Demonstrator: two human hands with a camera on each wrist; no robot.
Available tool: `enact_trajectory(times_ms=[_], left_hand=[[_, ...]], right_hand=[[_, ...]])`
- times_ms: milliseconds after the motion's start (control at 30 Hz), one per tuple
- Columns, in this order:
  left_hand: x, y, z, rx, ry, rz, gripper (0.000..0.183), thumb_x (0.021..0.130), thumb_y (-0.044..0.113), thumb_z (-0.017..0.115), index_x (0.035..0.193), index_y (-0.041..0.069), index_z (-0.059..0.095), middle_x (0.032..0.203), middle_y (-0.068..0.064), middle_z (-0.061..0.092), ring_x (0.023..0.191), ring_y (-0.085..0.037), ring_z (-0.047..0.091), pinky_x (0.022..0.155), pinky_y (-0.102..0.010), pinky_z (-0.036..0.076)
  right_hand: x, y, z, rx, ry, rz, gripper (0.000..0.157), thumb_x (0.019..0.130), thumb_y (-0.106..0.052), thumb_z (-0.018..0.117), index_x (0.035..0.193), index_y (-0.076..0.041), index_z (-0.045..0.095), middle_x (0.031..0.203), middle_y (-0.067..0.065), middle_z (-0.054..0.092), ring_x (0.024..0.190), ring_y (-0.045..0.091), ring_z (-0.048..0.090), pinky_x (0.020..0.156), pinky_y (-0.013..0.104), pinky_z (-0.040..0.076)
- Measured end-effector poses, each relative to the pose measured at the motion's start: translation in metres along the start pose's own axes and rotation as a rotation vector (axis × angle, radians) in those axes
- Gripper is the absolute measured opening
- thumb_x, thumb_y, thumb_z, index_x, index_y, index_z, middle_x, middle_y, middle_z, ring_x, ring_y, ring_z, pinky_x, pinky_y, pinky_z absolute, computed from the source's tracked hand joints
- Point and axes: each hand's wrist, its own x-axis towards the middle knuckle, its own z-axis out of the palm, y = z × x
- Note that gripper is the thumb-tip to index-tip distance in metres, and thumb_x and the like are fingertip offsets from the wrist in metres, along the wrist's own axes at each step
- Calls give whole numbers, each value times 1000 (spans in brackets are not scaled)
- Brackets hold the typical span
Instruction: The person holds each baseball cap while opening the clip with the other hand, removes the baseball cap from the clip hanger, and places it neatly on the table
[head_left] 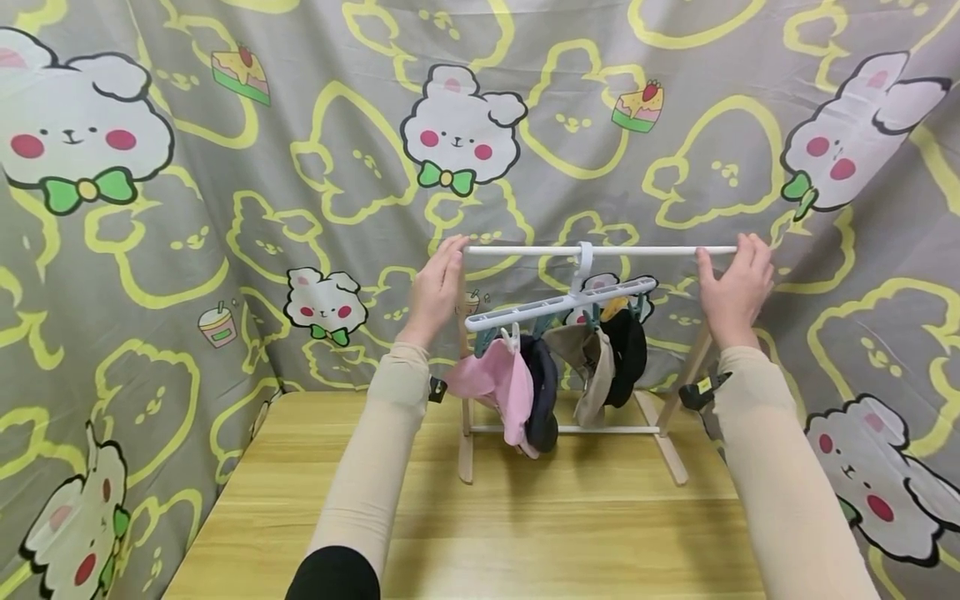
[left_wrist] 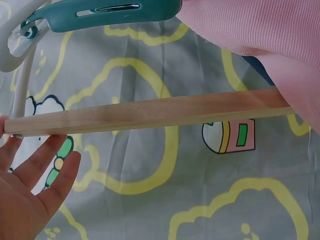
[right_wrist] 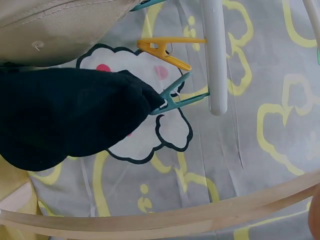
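A wooden drying rack with a white top bar stands on the table. My left hand is at the bar's left end; in the left wrist view its fairly straight fingers touch the wooden post. At the other end, my right hand touches the rack with thumb and fingers spread; only a sliver of it shows in the right wrist view. A white clip hanger hooks over the bar, slanting. From its clips hang a pink cap, a navy cap, a beige cap and a black cap.
An unused yellow clip hangs beside a teal clip holding the black cap. The rack's wooden feet rest on the wood-grain table. Grey patterned curtain surrounds the back and sides.
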Motion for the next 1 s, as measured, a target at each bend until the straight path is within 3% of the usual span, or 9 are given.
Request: enact_trajectory(times_ms=[333, 533, 700, 1000], left_hand=[[-1, -9, -10, 7, 31, -16, 41, 107, 31, 33, 139, 19, 55, 148, 1, 50, 141, -16, 42, 119, -30, 30], [-4, -11, -18, 6, 40, -13, 40, 107, 29, 34, 139, 16, 55, 148, 0, 50, 140, -19, 44, 117, -34, 33], [-4, -17, -24, -3, 64, 10, 40, 107, 27, 34, 138, 13, 55, 146, 0, 52, 139, -17, 45, 117, -30, 33], [-7, -23, -35, -13, 64, -25, 41, 107, 32, 34, 138, 18, 56, 147, 0, 51, 140, -16, 44, 117, -31, 32]], right_hand=[[-3, -11, 3, 13, -14, -12, 71, 92, -51, 57, 142, -2, 43, 148, 16, 37, 139, 32, 32, 116, 49, 22], [-4, -16, 8, 37, -14, -27, 71, 91, -49, 59, 140, 0, 44, 144, 19, 39, 136, 35, 34, 114, 50, 24], [-7, -21, 14, 43, 2, -66, 71, 90, -48, 61, 138, 2, 46, 140, 22, 41, 132, 39, 37, 115, 48, 24], [-12, -32, 20, 71, 4, -75, 67, 91, -46, 63, 136, 1, 47, 140, 21, 42, 130, 38, 38, 113, 49, 27]])
